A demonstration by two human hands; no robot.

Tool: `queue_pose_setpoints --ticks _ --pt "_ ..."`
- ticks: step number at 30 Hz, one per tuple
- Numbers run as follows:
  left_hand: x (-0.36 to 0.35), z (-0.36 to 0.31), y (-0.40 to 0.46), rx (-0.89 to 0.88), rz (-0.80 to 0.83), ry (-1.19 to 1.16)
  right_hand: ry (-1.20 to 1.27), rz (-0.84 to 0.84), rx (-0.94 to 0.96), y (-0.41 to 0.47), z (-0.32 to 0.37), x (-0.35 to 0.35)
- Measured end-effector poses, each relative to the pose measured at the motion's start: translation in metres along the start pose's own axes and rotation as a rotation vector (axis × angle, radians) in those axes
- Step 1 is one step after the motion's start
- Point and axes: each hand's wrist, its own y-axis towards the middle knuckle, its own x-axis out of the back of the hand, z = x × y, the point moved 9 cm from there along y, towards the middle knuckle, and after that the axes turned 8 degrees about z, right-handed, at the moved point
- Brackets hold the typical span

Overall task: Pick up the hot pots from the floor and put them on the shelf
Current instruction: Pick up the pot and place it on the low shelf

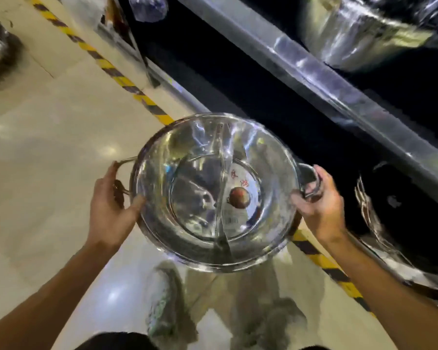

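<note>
Both forearms are left bare; no sleeves are seen. Greyish shoes (162, 299) are worn, blurred. A dark garment (116, 342) is seen at the lower edge.

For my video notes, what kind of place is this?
Probably a shop or stockroom for cookware: a metal shelf holding wrapped pots, striped floor tape, and a labelled new pot held in both hands.

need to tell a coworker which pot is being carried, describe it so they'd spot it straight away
Start at the yellow-and-black floor stripe running along the metal shelf. Just above it, the held pot hangs between the left hand and right hand, each on a side handle. Unlike the other pots, it shows a curved divider and a round label inside.
</note>
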Motion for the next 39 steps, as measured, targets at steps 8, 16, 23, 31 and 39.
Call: queue_pose_setpoints --ticks 8,16,23,31,39 --pt "-0.082 -0.036 0.122 -0.229 -0.09 -0.06 -0.013 -0.177 0.091 0.106 -0.033 0.008" --pt "-0.14 -0.081 0.177 -0.387 -0.109 -0.046 -0.169 -0.269 0.061 0.15 -0.06 0.04" --pt "-0.175 -0.087 0.156 -0.395 -0.059 -0.172 0.045 -0.323 -0.094 0.131 -0.092 0.063" --pt "-0.213 -0.074 0.185 -0.298 0.004 -0.355 0.463 -0.27 -0.086 0.136 -0.101 0.042" --pt "-0.254 -0.101 0.189 -0.238 0.327 -0.472 0.435 0.009 -0.107 0.131 -0.105 0.029"
